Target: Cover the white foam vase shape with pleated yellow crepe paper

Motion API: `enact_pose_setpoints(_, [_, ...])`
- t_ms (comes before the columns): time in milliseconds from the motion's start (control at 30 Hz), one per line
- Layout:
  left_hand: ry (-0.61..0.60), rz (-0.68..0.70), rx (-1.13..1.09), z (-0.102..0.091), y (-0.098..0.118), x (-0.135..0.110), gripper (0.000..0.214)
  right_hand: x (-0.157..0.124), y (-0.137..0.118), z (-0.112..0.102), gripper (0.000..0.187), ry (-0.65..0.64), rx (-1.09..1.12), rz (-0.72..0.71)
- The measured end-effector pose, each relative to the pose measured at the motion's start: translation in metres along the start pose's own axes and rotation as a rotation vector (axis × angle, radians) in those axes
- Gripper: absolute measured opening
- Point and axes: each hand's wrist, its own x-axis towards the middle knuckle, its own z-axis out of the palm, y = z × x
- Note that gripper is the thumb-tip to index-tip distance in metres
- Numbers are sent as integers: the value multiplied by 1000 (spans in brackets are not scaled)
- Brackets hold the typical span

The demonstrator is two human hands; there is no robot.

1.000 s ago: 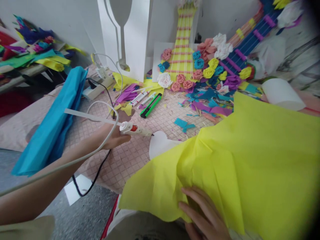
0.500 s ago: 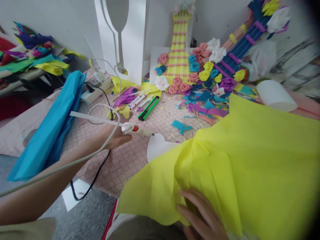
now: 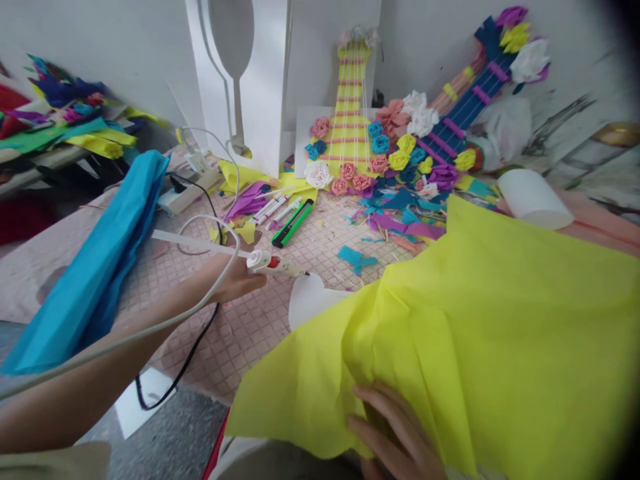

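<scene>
My left hand (image 3: pixel 233 277) grips a white glue gun (image 3: pixel 275 265) with a glue stick sticking out behind; its tip touches the top of a white cut-out shape (image 3: pixel 307 303) on the pink checked mat (image 3: pixel 250 320). A big sheet of yellow tissue paper (image 3: pixel 475 333) covers most of that white shape and spreads across the right side. My right hand (image 3: pixel 400 437) lies at the bottom, fingers stretched out flat against the yellow paper's lower edge.
A folded blue paper bundle (image 3: pixel 95 267) lies at the left. The gun's white cord (image 3: pixel 125 333) and a black cable (image 3: pixel 185 363) trail over the mat. Markers and a green cutter (image 3: pixel 293 223) lie ahead, beside paper scraps, paper-flower guitars (image 3: pixel 350 127) and a white roll (image 3: pixel 533 200).
The view has tilted up slightly. My left hand with the glue gun has stayed at the white shape's top edge; my right hand has barely shifted on the yellow paper.
</scene>
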Motion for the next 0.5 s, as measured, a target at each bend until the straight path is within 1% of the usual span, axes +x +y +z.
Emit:
enact_pose_setpoints(100, [-8, -16, 3, -4, 9, 2, 12, 0, -1, 1, 35, 23, 2, 0])
enact_pose_setpoints(267, [-13, 17, 48, -7, 18, 4, 13, -1, -11, 3, 33, 53, 48, 139])
enact_pose_setpoints(500, [-31, 38, 8, -6, 21, 6, 14, -1, -14, 5, 33, 65, 63, 151])
